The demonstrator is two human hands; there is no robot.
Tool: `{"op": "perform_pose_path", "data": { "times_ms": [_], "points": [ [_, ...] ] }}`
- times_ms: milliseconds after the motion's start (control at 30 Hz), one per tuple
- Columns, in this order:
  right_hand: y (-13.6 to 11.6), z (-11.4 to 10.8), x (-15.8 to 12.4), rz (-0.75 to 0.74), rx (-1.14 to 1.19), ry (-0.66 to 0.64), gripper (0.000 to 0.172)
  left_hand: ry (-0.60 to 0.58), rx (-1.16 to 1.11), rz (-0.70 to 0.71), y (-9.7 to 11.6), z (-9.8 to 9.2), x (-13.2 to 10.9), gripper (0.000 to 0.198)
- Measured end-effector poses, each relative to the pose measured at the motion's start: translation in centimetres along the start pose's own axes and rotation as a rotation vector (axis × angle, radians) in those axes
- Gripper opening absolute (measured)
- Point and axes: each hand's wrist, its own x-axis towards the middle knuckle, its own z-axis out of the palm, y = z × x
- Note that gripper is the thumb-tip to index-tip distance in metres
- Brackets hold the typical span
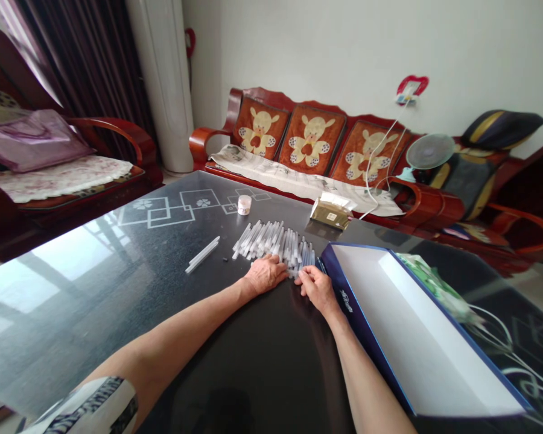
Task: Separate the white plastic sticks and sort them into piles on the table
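Note:
A heap of whitish, translucent pen-like tubes lies on the dark, glossy table. At the heap's near edge rests my left hand, its fingers curled down; what they hold, if anything, is hidden. My right hand is just beside it, thumb and forefinger pinched together at a small pale piece I cannot make out clearly. Two similar tubes lie side by side, apart on the left. Between them and the heap is a tiny black piece.
An open dark-blue box with a white inside stands right of my right arm. Beyond it lie a green-and-white package and white cables. A small round tub and a tissue pack stand behind the heap.

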Motion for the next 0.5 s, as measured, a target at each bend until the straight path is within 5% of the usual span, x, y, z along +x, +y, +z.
{"op": "perform_pose_path", "data": {
  "times_ms": [233,500],
  "points": [
    [-0.9,0.1,0.0,-0.003,0.005,0.038,0.028,0.006,-0.001,-0.004,0.0,-0.4,-0.1,0.036],
    [-3.7,4.6,-2.5,0.055,0.245,0.03,0.037,0.222,0.038,0.095,-2.0,-2.5,-6.2,0.034]
  ]
}}
